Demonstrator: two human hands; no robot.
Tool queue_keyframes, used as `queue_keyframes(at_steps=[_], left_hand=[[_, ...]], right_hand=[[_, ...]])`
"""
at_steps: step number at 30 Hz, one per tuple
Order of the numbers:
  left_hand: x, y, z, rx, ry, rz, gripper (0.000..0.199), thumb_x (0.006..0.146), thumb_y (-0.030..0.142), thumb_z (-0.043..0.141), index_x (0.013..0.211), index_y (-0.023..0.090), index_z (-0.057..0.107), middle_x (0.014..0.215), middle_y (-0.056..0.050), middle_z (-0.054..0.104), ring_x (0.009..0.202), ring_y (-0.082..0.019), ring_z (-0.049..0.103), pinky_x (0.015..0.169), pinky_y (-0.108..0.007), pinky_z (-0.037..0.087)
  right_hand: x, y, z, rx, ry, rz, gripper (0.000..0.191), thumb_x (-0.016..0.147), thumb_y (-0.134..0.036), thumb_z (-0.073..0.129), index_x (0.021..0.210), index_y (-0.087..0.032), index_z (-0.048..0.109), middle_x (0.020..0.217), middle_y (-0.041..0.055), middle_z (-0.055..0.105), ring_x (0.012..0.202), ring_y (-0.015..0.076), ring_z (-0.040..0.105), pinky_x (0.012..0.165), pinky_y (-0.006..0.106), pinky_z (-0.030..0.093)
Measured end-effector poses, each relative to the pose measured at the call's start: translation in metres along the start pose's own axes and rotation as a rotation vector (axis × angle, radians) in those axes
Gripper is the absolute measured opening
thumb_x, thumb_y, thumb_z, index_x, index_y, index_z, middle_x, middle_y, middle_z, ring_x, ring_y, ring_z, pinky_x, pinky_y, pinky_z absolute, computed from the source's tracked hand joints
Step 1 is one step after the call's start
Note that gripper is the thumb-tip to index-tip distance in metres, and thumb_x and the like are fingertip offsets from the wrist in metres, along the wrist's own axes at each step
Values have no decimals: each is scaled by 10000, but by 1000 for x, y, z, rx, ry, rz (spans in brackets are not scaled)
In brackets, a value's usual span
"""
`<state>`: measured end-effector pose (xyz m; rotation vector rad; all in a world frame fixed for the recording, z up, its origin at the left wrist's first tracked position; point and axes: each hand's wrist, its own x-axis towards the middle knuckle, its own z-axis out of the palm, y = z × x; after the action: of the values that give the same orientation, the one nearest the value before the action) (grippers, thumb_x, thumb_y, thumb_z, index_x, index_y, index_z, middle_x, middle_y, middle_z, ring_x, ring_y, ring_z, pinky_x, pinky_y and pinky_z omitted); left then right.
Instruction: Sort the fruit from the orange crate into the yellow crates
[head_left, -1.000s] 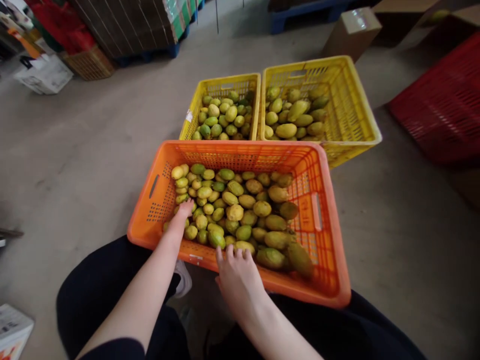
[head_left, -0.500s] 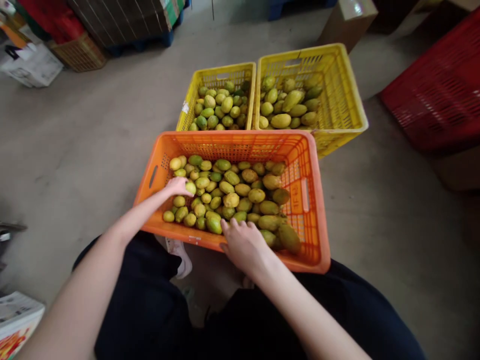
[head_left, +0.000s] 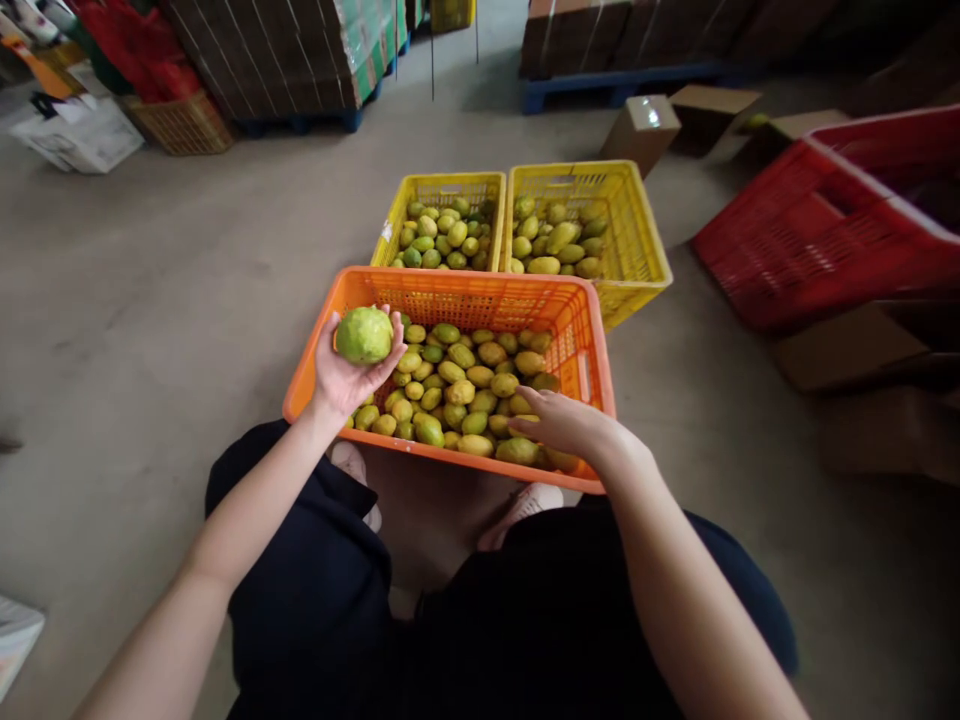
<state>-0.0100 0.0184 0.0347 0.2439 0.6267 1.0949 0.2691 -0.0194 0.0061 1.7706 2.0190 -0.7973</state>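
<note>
My left hand (head_left: 352,370) is turned palm up above the left end of the orange crate (head_left: 397,452), fingers curled around a rounded, bumpy green fruit (head_left: 364,335). It looks like a citrus fruit, but I cannot tell the exact kind. Below it, the crate holds many yellow and green oval fruits (head_left: 451,372). My right hand (head_left: 559,420) hovers over the crate's right part with its fingers stretched out and nothing in it. Its fingertips are close to the fruits; whether they touch I cannot tell.
Behind the orange crate stand two yellow crates (head_left: 664,262) with more such fruits. A red crate (head_left: 795,230) and cardboard boxes (head_left: 641,130) are at the right. Wrapped stacks on blue pallets (head_left: 570,92) stand farther back. My shoes (head_left: 525,512) are just before the orange crate.
My left hand has lifted the green fruit out of the pile and turned palm up. My right hand has moved right, away from the crate's front rim. The view has tilted up.
</note>
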Motion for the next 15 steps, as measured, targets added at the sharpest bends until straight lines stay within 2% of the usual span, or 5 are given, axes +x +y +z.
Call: queue_keyframes(at_steps=[3,7,9,12,15], left_hand=[[6,4,-6,-131,42,-26,381,923,497,425,1019,194,635,958,-64,700,922,-180,681,803,-309,581],[9,18,-8,-161,49,-26,320,935,404,407,818,202,626,815,-30,690,755,-137,667,654,-235,568],[11,23,-8,-92,38,1,282,910,364,433,771,201,617,789,-24,682,723,-133,652,621,-223,551],[17,28,-8,117,38,58,186,834,342,526,760,200,619,796,-20,677,768,-151,651,677,-255,550],[25,30,-10,287,64,123,188,784,380,563,760,201,614,845,-25,682,890,-194,655,767,-308,549]], right_hand=[[0,12,16,8,-14,30,585,941,-367,470,1450,-83,418,1353,226,579,1269,329,553,1012,405,432],[7,22,39,20,-35,42,533,914,-351,516,1375,-83,511,1261,243,632,1194,369,601,940,437,477],[21,21,49,44,-45,30,514,901,-373,545,1327,-87,560,1239,230,649,1153,363,627,899,420,499],[55,13,65,89,-25,29,412,899,-356,575,1229,-118,639,1139,157,707,1042,279,683,836,330,521],[89,3,81,124,61,43,222,900,-277,602,979,-101,710,944,96,728,864,210,703,757,293,531]])
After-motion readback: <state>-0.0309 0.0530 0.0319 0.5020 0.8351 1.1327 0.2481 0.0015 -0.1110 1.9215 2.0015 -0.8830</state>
